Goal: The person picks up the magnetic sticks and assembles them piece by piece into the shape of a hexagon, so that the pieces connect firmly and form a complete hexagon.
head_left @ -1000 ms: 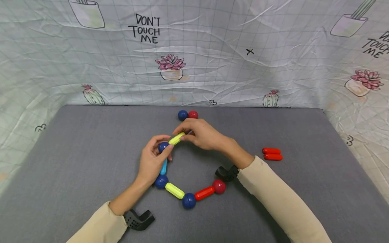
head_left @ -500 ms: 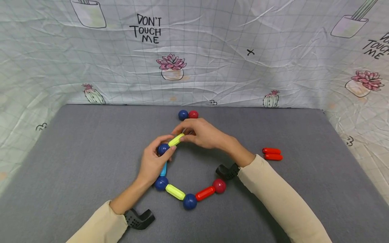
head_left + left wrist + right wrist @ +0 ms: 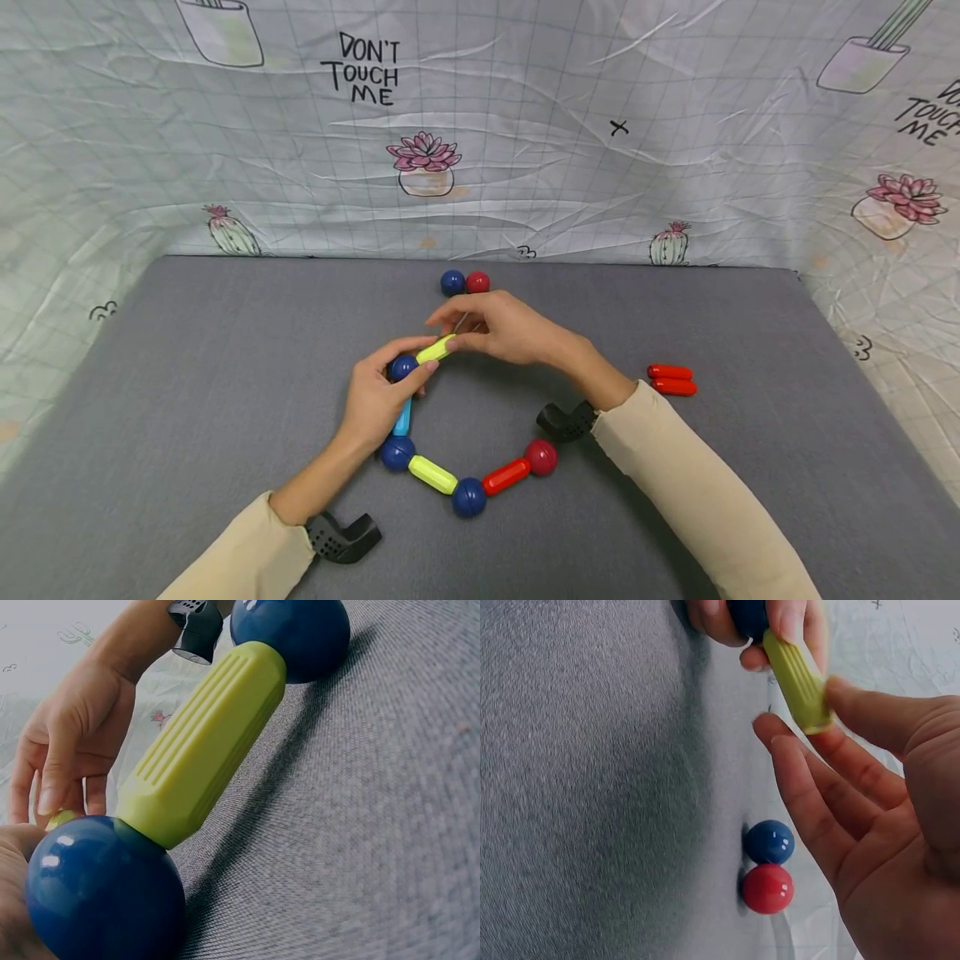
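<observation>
- I see the right hand (image 3: 519,329) pinching the far end of the upper yellow rod (image 3: 435,350) between thumb and fingers.
- The left hand (image 3: 372,400) grips the upper blue ball (image 3: 403,368), its thumb reaching the near end of that rod.
- In my head view, the upper yellow rod meets the upper blue ball and slants away to the far right; I cannot tell how firmly they are joined.
- I judge the step in hand to be fitting this rod onto the ball, extending the chain.
- From the left hand, the chain runs nearward through a light-blue rod (image 3: 402,417), the left blue ball (image 3: 397,453), the lower yellow rod (image 3: 432,474), the near blue ball (image 3: 468,497) and the joined red rod (image 3: 507,477) to the end red ball (image 3: 541,457); its right side is open.
- To me, the next move calls for a steady ball while the rod seats, then a ball at the rod's free end.
- Beyond the right hand, a loose blue ball (image 3: 452,283) and a loose red ball (image 3: 477,282) touch, so taking one would mean parting them.
- Two loose red rods (image 3: 672,387) lie together on the worktop (image 3: 750,333), well apart to the right.
</observation>
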Tool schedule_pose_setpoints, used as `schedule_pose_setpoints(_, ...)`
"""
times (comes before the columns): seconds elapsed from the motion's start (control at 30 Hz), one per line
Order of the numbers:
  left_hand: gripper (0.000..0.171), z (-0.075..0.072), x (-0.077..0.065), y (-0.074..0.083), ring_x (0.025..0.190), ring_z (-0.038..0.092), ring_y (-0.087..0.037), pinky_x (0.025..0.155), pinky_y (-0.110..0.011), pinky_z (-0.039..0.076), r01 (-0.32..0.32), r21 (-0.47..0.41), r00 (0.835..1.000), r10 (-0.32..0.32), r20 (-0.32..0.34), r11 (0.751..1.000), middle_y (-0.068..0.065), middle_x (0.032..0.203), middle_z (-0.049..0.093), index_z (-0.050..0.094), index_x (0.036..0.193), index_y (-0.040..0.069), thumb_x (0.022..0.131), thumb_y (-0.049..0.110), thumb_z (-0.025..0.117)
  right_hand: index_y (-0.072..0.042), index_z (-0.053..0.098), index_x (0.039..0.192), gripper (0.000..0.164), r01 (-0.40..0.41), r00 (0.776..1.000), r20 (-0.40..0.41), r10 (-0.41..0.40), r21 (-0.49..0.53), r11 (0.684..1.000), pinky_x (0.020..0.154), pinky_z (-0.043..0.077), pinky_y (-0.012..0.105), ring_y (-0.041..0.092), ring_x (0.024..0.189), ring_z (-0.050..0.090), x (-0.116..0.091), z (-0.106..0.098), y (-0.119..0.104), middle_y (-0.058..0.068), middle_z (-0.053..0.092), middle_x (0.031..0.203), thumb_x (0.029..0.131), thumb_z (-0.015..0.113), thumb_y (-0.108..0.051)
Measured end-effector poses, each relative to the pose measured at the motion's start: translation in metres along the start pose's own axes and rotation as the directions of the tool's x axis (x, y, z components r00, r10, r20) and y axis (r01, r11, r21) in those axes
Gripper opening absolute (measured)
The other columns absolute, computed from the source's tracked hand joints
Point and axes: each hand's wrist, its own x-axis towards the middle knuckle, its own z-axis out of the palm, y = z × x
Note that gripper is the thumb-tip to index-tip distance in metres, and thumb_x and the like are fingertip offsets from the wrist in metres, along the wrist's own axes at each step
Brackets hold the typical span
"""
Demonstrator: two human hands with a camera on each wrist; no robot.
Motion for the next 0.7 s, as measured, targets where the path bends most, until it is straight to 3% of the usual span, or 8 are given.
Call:
schedule_pose_setpoints(0.17,0.027,0.000,0.000,0.000,0.061,0.057,-0.031,0.060,-0.023,0.047,-0.005,0.003,1.000,0.005,-0.001,1.000,-0.016,0.082,0.061,0.065,0.114,-0.004,0.088,0.000,0.067,-0.007,0.064,0.120,0.027,-0.034,0.990,-0.140,0.027,-0.047,0.998,0.079,0.049,0.029,0.012,0.091,0.060,-0.002,-0.006,0.007,-0.001,0.065,0.100,0.094,0.063,-0.016)
schedule_pose_setpoints(0.37,0.027,0.000,0.000,0.001,0.063,0.057,-0.032,0.061,-0.023,0.047,-0.015,0.005,1.000,0.015,0.002,1.000,-0.015,0.085,0.061,0.065,0.115,-0.003,0.088,-0.001,0.067,-0.009,0.066,0.117,0.025,-0.150,0.938,-0.322,0.128,-0.044,0.988,0.077,0.048,0.033,0.015,0.093,0.059,-0.002,-0.011,0.021,0.000,0.064,0.105,0.094,0.064,-0.016)
schedule_pose_setpoints(0.53,0.027,0.001,-0.001,0.001,0.063,0.057,-0.031,0.060,-0.024,0.048,-0.022,0.022,1.000,0.022,0.007,1.000,-0.014,0.093,0.063,0.065,0.115,-0.002,0.088,0.000,0.067,-0.010,0.065,0.119,0.027,-0.195,0.916,-0.370,0.157,-0.068,0.978,0.078,0.047,0.038,0.019,0.098,0.058,0.002,-0.011,0.032,0.004,0.060,0.119,0.093,0.065,-0.015)
schedule_pose_setpoints(0.7,0.027,0.001,-0.001,0.001,0.063,0.057,-0.031,0.060,-0.024,0.048,-0.017,0.022,1.000,0.016,0.008,1.000,-0.014,0.094,0.064,0.065,0.115,-0.002,0.088,0.000,0.067,-0.010,0.062,0.124,0.033,-0.219,0.917,-0.360,0.173,-0.090,0.972,0.082,0.046,0.040,0.026,0.102,0.057,0.009,-0.009,0.042,0.007,0.052,0.130,0.092,0.066,-0.013)
